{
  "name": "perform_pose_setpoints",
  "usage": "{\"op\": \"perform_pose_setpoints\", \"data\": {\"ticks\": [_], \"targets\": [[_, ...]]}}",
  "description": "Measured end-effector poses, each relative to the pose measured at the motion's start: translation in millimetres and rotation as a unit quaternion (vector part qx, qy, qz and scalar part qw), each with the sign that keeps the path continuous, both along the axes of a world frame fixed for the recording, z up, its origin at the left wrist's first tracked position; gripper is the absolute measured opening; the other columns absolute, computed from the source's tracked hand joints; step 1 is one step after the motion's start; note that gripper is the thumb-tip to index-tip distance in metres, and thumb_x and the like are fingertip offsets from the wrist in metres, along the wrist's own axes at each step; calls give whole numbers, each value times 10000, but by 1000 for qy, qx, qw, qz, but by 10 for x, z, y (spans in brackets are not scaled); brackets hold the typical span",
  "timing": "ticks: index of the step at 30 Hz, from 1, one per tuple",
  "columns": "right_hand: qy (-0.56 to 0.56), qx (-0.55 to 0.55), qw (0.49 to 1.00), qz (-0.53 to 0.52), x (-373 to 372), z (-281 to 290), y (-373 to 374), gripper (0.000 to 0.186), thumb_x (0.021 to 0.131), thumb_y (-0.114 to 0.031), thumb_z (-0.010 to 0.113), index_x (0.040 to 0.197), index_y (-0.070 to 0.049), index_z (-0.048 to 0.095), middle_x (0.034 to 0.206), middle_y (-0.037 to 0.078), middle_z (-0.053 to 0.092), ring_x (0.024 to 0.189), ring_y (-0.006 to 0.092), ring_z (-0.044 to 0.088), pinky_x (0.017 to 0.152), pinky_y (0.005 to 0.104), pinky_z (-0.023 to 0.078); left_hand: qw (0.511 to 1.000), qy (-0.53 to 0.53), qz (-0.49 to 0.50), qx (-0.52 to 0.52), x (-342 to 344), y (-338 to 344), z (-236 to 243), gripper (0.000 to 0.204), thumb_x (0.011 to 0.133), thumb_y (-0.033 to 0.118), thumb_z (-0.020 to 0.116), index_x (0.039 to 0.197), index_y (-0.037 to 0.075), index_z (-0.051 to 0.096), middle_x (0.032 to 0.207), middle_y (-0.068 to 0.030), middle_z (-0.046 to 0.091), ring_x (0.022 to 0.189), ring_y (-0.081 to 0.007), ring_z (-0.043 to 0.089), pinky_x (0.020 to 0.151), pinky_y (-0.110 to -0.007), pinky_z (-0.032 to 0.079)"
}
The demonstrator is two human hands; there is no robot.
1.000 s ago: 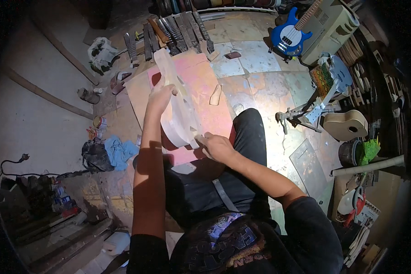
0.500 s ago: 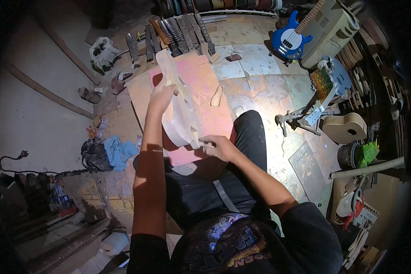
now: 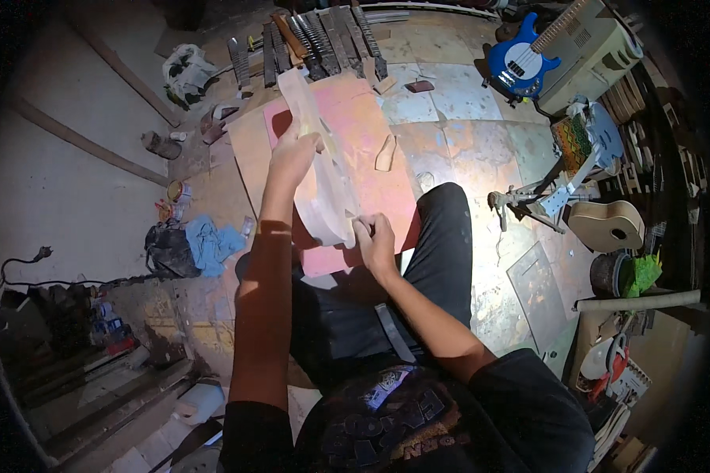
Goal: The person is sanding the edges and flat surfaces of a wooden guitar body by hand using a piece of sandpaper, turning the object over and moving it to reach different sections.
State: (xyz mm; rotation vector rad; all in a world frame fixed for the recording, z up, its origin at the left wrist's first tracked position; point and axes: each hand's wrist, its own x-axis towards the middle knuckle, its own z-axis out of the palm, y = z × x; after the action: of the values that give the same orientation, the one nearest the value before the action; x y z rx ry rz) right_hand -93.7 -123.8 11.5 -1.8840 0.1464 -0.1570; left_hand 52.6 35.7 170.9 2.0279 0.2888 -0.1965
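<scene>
A pale, bare wooden guitar body is tipped up on its edge, with cutouts along its right side. My left hand grips its upper middle, fingers wrapped over the edge. At the lower right end of the body, my right hand is closed with its fingertips against the wood. Whatever those fingers may hold is hidden. Beneath the body lies a pink-topped board in front of my knees. A small curved wooden piece rests on the board, right of the body.
Several guitar necks lie beyond the board. A blue electric bass leans at the far right, with an acoustic guitar body nearer. At left are a blue cloth, a dark bag and cans. A flat panel lies right.
My right hand has turned more upright and its fingers have curled in at the body's lower end. The left hand keeps its grip. The whole view has shifted slightly.
</scene>
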Motion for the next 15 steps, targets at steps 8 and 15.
{"op": "perform_pose_setpoints", "data": {"ticks": [8, 15], "targets": [[60, 75, 995, -23, -64, -88, 72, 154, 940, -105, 697, 971, 28, 627, 922, 174, 637, 855, 278, 638, 799, 375, 502, 1000, -1, 8, 2, -1, 75, -47, 750, 840, 198, 577, 1544, 4, 403, 942, -135, 703, 893, -207, 650, 876, -317, 493], [39, 47, 998, -29, -14, -18, 11, 157, 952, -109, 710, 965, 14, 614, 861, 104, 635, 803, 177, 592, 755, 320, 492, 999, 0, -9, 30, 86, 78, -135, 730, 847, 233, 576, 1534, 33, 433, 1187, -233, 704, 1076, -254, 678, 983, -331, 479]]}}
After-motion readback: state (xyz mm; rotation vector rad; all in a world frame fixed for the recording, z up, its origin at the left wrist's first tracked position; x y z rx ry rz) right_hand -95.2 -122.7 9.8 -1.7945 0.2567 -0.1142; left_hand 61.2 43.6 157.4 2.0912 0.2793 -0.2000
